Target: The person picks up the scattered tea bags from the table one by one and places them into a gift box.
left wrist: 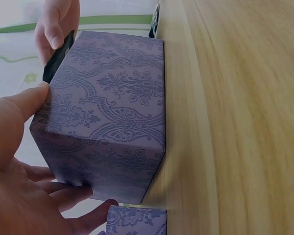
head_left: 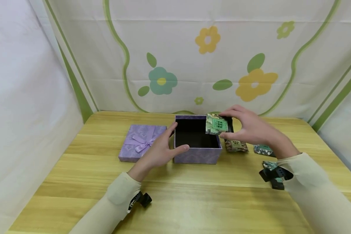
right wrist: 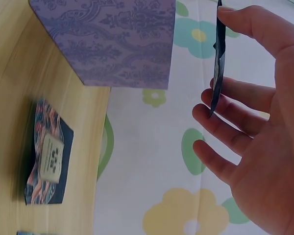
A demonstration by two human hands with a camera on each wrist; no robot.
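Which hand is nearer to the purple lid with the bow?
Left. The left hand, beside the lid at the open box, partly hides it in the head view; the right hand holds a packet at the box's opposite side.

a wood-grained table (head_left: 175, 198) is backed by a white cloth backdrop (head_left: 175, 35), which is printed with a teal flower (head_left: 162, 81), yellow-orange flowers (head_left: 244, 89), green leaves (head_left: 222, 84) and wavy green lines (head_left: 126, 63), and is crossed by faint horizontal creases. the left and right sides are closed off by pale hangings (head_left: 23, 113), edged by green bands (head_left: 79, 94), and the tabletop is lit softly, with blurred shadows cast on it
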